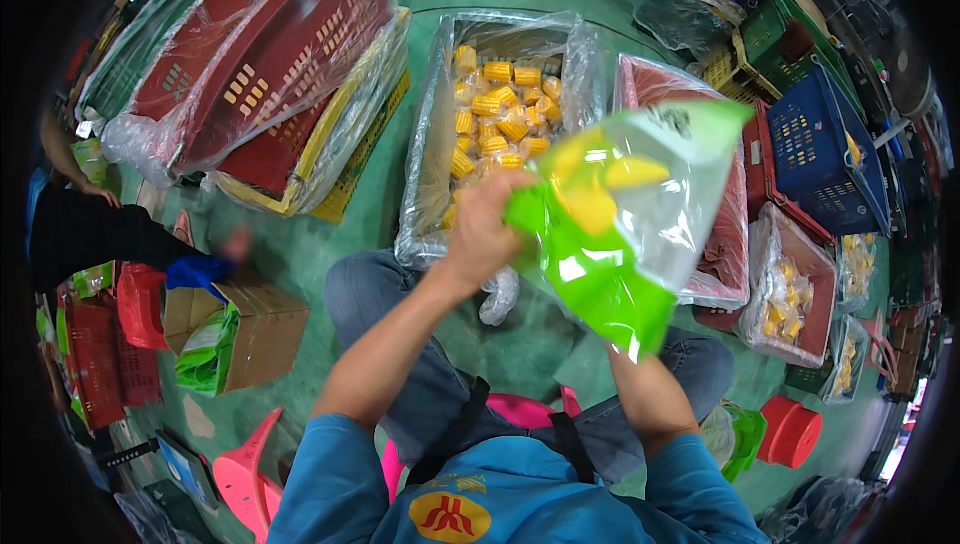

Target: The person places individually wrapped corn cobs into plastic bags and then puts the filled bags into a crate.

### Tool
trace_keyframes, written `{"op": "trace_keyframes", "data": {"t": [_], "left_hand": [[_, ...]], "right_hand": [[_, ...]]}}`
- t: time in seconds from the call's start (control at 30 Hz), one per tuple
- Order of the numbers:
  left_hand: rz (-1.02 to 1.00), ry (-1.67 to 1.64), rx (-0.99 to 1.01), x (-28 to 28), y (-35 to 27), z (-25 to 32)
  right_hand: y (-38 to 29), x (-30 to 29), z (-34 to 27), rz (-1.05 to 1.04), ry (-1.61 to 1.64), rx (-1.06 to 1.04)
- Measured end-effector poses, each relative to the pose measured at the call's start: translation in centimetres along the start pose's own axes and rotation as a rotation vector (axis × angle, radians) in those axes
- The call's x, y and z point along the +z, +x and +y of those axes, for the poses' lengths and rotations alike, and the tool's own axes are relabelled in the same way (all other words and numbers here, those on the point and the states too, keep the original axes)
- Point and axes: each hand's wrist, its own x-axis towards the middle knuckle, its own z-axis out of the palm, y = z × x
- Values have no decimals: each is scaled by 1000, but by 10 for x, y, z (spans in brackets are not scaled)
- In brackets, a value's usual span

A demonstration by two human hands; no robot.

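A plastic-lined crate (420, 169) in front of me holds many short yellow pieces of corn cob (513, 128). My left hand (487, 225) is closed on the edge of a green and clear plastic bag (637, 221), over the crate's near right part. The bag is spread out to the right, and yellow shapes show on it; whether they are print or contents I cannot tell. My right hand is hidden behind the bag; only the forearm shows below it.
Right of the corn crate stands a lined red crate (731, 244), with a smaller lined crate (825, 304) of corn beyond. Tilted red and yellow crates (300, 79) are at the upper left. A cardboard box (270, 334) with green bags stands left, near another person (112, 236).
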Motion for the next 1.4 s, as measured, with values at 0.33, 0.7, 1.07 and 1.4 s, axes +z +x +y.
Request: {"op": "trace_keyframes", "data": {"t": [0.33,0.7,1.07,1.4], "left_hand": [[979,-593,-736,-65,45,-144],[826,-604,-768,-59,62,-162],[795,-476,-726,-31,69,-169],[727,-632,-730,-32,64,-160]], "right_hand": [[85,29,128,-321,364,171],[251,81,314,-114,-914,19],[264,74,339,-429,-953,-150],[261,54,341,-544,-982,-165]]}}
